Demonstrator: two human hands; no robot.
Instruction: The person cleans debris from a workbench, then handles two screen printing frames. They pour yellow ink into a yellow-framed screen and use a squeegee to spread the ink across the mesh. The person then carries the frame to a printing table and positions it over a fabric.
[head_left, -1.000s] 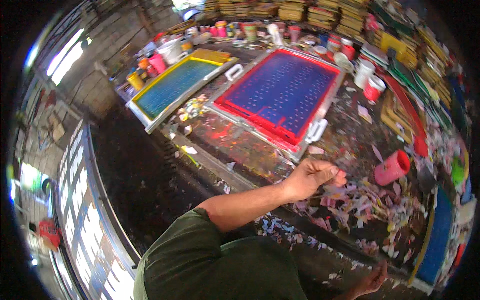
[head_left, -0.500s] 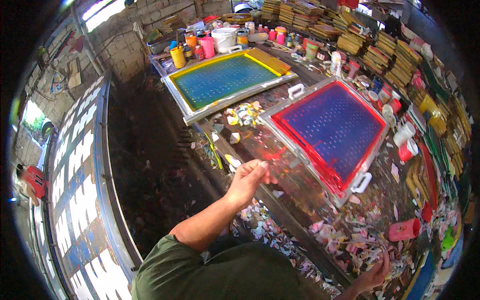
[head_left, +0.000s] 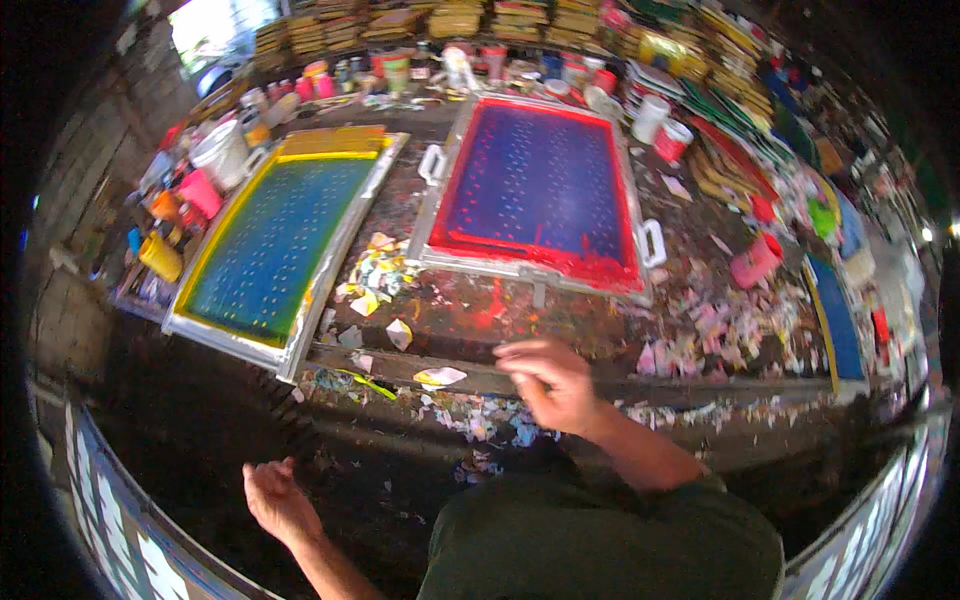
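Note:
My left hand (head_left: 281,503) hangs over the dark gap at the lower left, fingers loosely bent and apart, holding nothing that shows. My right hand (head_left: 552,385) is raised in front of the bench edge, its fingers half curled and apart, with no object visible in it. Beyond it lies a printing screen (head_left: 530,180) with purple-blue mesh, red ink around its border and white handles. Left of that rests a second printing screen (head_left: 275,240), its blue-green mesh edged in yellow ink. A yellow-stained bar (head_left: 335,142) lies across its far end. Neither hand touches a screen.
Paper scraps (head_left: 715,325) litter the bench (head_left: 450,320). A pink cup (head_left: 757,261) lies tipped at the right. Paint jars, a white bucket (head_left: 220,152) and a yellow container (head_left: 160,256) stand at the left. Racks of white printed shapes (head_left: 130,540) flank me.
My view has swung to the right. My left hand has dropped away from the bench to the lower left, and my right hand has come up from the scraps to the bench's front edge.

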